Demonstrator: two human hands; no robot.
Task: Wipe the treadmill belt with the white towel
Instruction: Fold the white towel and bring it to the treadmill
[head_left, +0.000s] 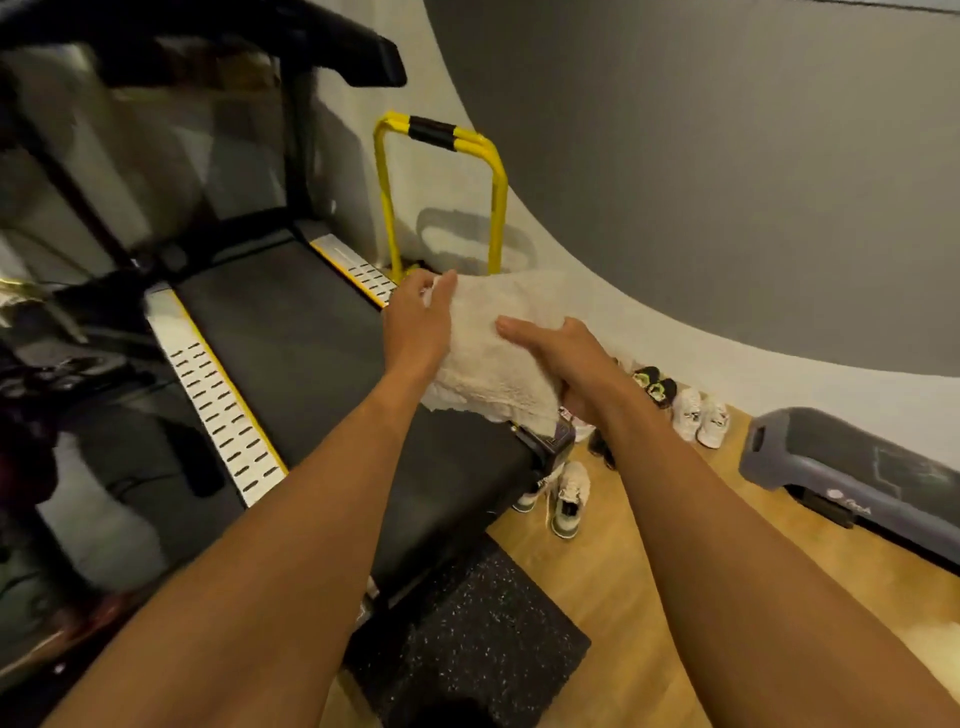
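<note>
The white towel (498, 358) is bunched up in the air over the right edge of the black treadmill belt (301, 343). My left hand (418, 322) grips the towel's far upper end, fingers curled into the cloth. My right hand (558, 358) holds its near right side, fingers laid over the top and the thumb underneath. The towel's lower corner hangs just above the belt's right rear corner. Most of the belt lies bare to the left of both hands.
Silver side rails (218, 400) with yellow trim flank the belt. A yellow handle frame (441, 140) stands by the wall. Several shoes (571, 493) lie on the wooden floor to the right, with a grey step platform (852, 457) beyond. A speckled rubber mat (467, 639) lies near me.
</note>
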